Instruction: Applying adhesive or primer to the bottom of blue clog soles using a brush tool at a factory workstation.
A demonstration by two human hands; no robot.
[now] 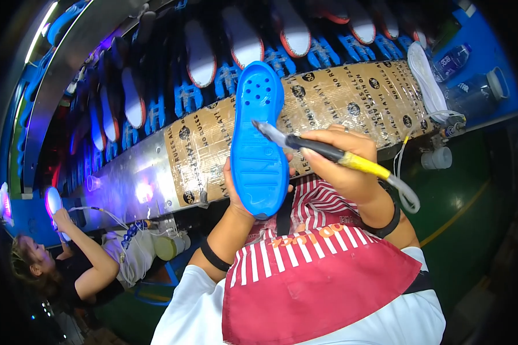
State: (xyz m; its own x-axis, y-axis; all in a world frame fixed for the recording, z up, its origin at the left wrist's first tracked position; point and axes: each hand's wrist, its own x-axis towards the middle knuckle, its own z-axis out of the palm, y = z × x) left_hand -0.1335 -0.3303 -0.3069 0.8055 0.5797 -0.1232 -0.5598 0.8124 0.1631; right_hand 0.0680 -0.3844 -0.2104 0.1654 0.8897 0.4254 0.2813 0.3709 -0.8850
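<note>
A bright blue shoe sole (258, 158) stands toe-up in front of me, its hollow side facing me, with several small round holes near the toe and ridges across the heel half. My left hand (236, 198) grips it from behind around the heel, and most of the fingers are hidden behind it. A brush (322, 149) with a black and yellow handle is held in my right hand (351, 161), its fingers closed around the handle. The dark brush tip lies at the middle of the sole and appears to touch it. A pale tube (407, 198) trails from the handle's rear end.
Beyond the bench edge, covered in brown printed tape (328, 98), shoe uppers (200, 54) rest in rows on blue holders (188, 98). At the far right are a white insole-shaped piece (423, 77), a bottle (452, 60) and a clear jug (472, 92). Another person (92, 270) works at left.
</note>
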